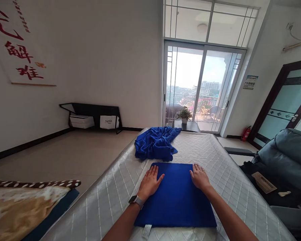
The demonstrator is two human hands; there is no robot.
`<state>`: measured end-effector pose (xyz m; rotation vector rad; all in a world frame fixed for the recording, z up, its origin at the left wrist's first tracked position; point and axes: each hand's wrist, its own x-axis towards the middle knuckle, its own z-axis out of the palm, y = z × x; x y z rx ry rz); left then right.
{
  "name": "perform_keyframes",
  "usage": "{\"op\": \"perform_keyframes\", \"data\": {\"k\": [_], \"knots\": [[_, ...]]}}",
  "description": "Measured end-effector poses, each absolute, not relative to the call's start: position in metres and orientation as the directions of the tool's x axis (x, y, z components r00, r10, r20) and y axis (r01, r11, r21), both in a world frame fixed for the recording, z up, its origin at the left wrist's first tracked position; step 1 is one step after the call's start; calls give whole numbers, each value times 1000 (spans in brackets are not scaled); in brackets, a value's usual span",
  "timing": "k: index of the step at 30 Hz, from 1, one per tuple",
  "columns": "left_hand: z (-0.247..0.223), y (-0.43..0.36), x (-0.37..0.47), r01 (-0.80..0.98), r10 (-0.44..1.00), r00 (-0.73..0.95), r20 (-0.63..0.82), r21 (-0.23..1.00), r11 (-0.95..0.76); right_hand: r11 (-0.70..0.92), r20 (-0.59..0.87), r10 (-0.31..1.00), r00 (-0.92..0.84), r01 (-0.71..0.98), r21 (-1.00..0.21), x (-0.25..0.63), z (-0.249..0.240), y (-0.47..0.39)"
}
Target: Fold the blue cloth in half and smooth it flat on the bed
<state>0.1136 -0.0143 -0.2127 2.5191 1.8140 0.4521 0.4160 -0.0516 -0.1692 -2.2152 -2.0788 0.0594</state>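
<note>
A silvery quilted mattress (110, 190) carries a smooth, folded, 4-sided blue cloth (177, 195); a wrinkled blue heap (157, 144) lies beyond. The left hand (149, 182) and right hand (200, 175) rest flat at its far corners, each grip unclosed, thumb apart. The frame crops both forearms. Writing on the near tag (146, 231) is illegible; the scroll (27, 68), cut off above, shows "解难".

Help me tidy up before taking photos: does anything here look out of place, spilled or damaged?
The crumpled blue cloth looks untidy, heaped beyond the flat blue cloth that lies smooth under the left hand and right hand. A pale tag also pokes out from the flat one's near edge. I see no spill or damage.
</note>
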Motion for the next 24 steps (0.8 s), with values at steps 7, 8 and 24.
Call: {"op": "perform_keyframes", "data": {"k": [7,8,24], "knots": [[-213,-13,112,920,926,293,238,193,-341,-83,25,996,88,984,-157,423,-182,-33],[-214,-12,112,921,927,292,236,192,-339,-83,32,995,90,983,-164,424,-185,-33],[-195,-2,134,947,947,266,180,132,-292,-85,117,987,108,979,-185,432,-195,-34]]}}
